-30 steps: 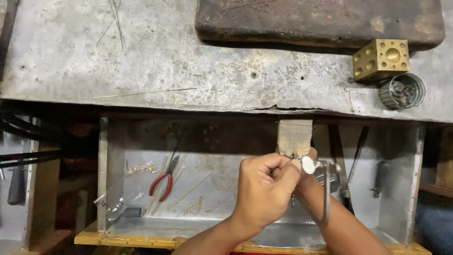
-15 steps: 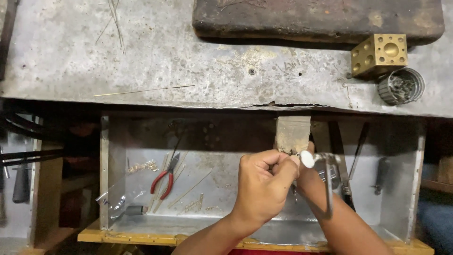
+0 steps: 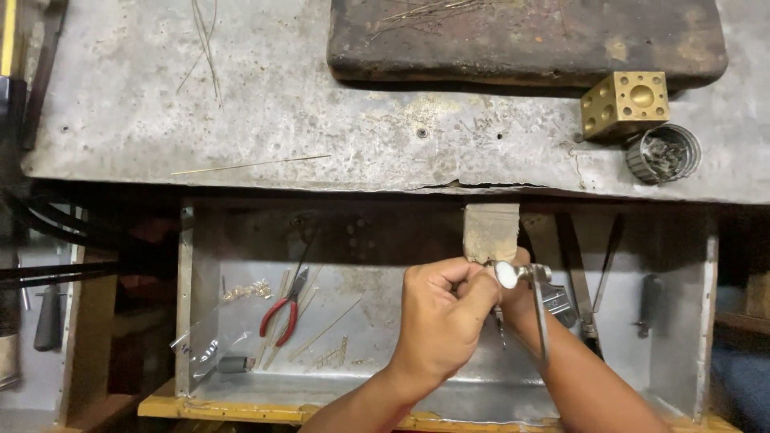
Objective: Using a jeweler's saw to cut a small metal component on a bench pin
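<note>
Two hands meet over the metal tray (image 3: 241, 385) that sits below the counter (image 3: 321, 112) edge. The left hand (image 3: 441, 321) is curled tight, its fingertips pinching a small shiny metal piece (image 3: 507, 274) right against the wooden peg (image 3: 491, 231) that juts out from the counter. The right hand (image 3: 525, 301) is mostly hidden behind the left; it seems closed around a saw frame (image 3: 542, 313), whose thin metal bow hangs down past the wrist, though I cannot tell its grip exactly. Further left in the tray lie red-handled pliers (image 3: 281, 314), some thin brass rods and a clear plastic bag (image 3: 200, 345). To the right, dark files (image 3: 579, 281) lean against the tray's back. Up on the scarred grey counter, one long wire (image 3: 250, 165) lies loose, a brass block with round hollows (image 3: 626, 103) stands beside a small round tin (image 3: 662, 152), and a dark, worn slab (image 3: 521, 40) lies farthest back.
</note>
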